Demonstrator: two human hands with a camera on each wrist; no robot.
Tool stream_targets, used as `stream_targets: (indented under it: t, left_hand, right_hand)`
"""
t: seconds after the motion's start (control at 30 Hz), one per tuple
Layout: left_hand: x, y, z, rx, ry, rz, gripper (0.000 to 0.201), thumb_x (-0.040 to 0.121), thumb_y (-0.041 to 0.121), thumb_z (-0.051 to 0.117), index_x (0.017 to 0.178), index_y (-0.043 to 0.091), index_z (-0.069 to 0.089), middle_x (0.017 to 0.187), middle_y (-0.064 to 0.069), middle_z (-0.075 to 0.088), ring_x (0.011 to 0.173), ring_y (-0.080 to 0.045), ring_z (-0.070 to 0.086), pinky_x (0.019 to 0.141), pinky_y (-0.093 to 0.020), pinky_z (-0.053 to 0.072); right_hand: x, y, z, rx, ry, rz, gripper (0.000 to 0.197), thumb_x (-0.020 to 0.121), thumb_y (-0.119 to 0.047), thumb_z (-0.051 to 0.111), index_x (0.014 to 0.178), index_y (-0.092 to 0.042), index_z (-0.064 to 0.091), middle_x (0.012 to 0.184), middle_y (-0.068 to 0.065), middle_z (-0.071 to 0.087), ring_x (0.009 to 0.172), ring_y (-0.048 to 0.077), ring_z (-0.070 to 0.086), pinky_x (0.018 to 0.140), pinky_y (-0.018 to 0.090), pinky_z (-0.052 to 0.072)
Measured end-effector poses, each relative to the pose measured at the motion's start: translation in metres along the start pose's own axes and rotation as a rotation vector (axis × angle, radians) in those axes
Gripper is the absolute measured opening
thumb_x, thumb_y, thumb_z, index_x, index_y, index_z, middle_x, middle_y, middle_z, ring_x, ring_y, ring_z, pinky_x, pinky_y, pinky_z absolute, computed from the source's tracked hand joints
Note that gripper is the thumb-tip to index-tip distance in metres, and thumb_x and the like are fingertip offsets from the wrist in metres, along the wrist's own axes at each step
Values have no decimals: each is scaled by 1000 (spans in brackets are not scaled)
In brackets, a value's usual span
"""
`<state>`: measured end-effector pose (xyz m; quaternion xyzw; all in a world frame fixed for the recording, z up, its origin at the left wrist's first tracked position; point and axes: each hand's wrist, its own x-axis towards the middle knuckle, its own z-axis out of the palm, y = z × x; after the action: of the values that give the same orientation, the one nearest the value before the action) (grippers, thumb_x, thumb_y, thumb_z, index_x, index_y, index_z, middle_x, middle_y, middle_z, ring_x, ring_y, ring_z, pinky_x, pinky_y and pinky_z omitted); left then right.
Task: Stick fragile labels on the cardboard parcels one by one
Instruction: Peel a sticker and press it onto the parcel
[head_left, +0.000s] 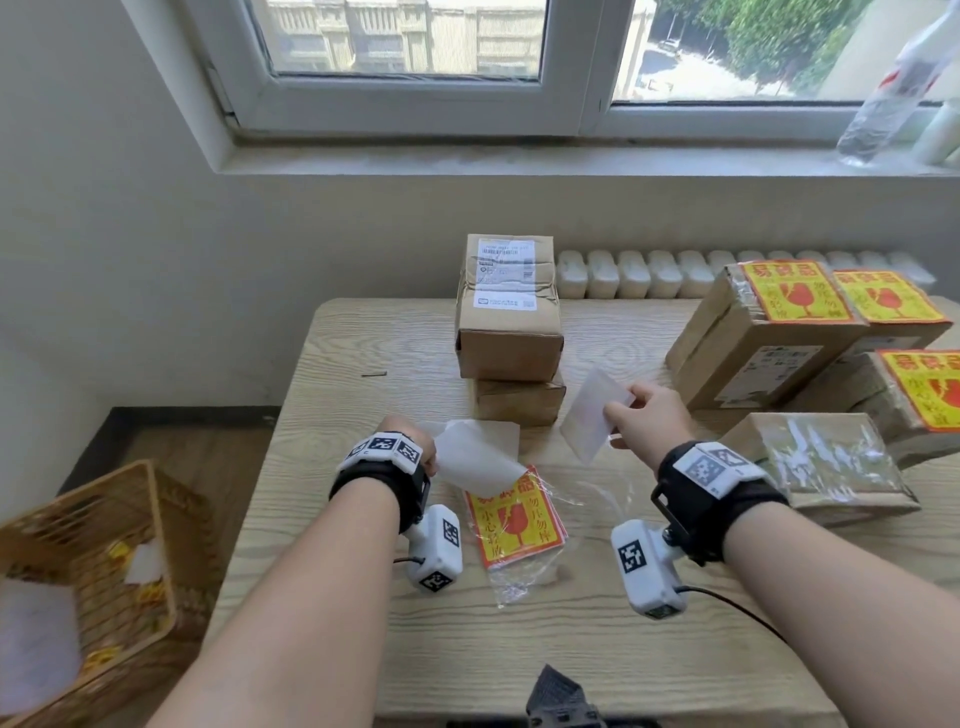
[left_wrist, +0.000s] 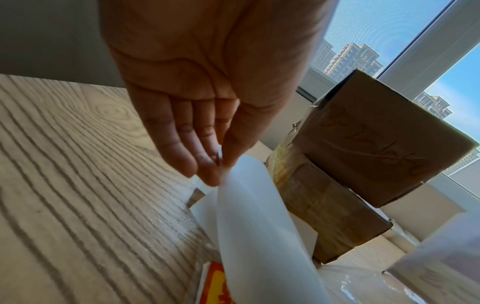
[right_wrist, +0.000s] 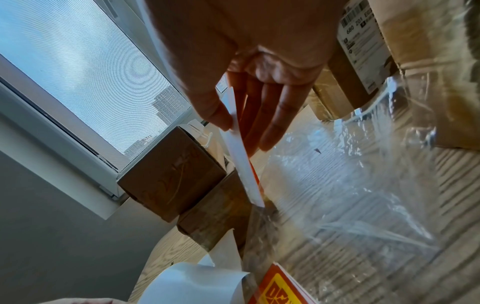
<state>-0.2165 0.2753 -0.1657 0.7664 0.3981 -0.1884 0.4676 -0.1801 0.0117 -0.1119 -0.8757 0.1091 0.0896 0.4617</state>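
Right hand (head_left: 641, 415) pinches peeled fragile label (head_left: 592, 415), frame centre; left hand (head_left: 418, 452) pinches curled backing sheet (head_left: 475, 460). Label judged light, limp, adhesive: hold by edges. Unlabelled cardboard parcel (head_left: 506, 306) stands upper centre.

Bare table (head_left: 332, 364) left of stacked parcels (head_left: 509, 332).

A peeled label (head_left: 592, 418), white back showing, hangs tilted at frame centre; a red-yellow label stack (head_left: 514, 522) (in clear wrap) lies below; two unlabelled stacked parcels (head_left: 511, 332) stand above.
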Motion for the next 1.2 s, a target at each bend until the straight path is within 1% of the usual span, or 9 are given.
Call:
stream_targets:
  t: [0.1,0.17,0.23,0.37,0.43,0.53,0.67,1.1,1.2]
  left_hand:
    - [-1,0,-1,-8,-21,34,18,82,1,60,67,10,53,65,-5,61,68,-22,62,61,-25,53]
    - [3,-4,-1,-22,-7,18,3,73,2,65,76,2,64,59,-9,67,63,-23,65,68,-30,54]
    - [11,-9,1,-36,-13,15,17,64,3,65,82,3,66,52,-12,66,56,-25,64,70,-35,53]
    - [11,-6,4,-6,-5,36,22,59,6,68,80,8,62,65,-18,71,63,-27,66,81,-50,55]
    - [1,-2,3,1,20,44,15,65,5,69,76,9,61,68,-17,72,70,-28,71,82,-50,57]
    - [-6,-1,2,14,24,56,14,66,5,72,75,9,62,70,-16,72,76,-29,73,81,-50,58]
    - [-10,-1,3,24,24,67,24,62,4,74,83,8,64,70,-16,72,74,-28,72,81,-51,57]
    - [-24,-7,-4,74,33,79,14,72,7,69,86,10,68,68,-11,73,75,-25,73,80,-45,59]
    - [-31,7,-3,67,12,98,13,77,7,63,89,7,70,72,-11,72,77,-25,73,77,-38,57]
  right_hand:
    - [-1,0,2,17,6,0,12,75,-9,59,78,2,63,72,13,62,76,34,71,72,49,60]
    - [-1,1,4,28,1,0,5,75,-7,60,72,-5,63,73,12,64,78,35,71,72,48,60]
    - [-2,1,5,40,-9,1,9,74,-7,61,67,-11,61,72,11,65,76,34,70,72,49,60]
    - [0,4,6,62,-16,9,5,74,-9,61,71,-6,63,73,13,67,78,34,72,73,50,60]
    - [1,5,5,68,-10,7,9,75,-9,61,76,0,63,77,17,68,80,34,71,73,48,60]
    - [0,7,5,82,-18,-5,6,76,-7,61,70,-7,62,75,15,66,80,35,70,71,46,61]
    - [1,10,4,86,-19,-11,6,75,-8,61,69,-10,61,74,12,66,78,33,71,72,47,61]
    - [-5,10,8,98,-30,-13,13,77,-4,60,67,-12,62,73,11,67,81,32,71,72,43,61]
    - [-7,6,6,117,-42,-17,13,77,-4,60,67,-12,62,71,9,66,81,32,72,71,41,61]
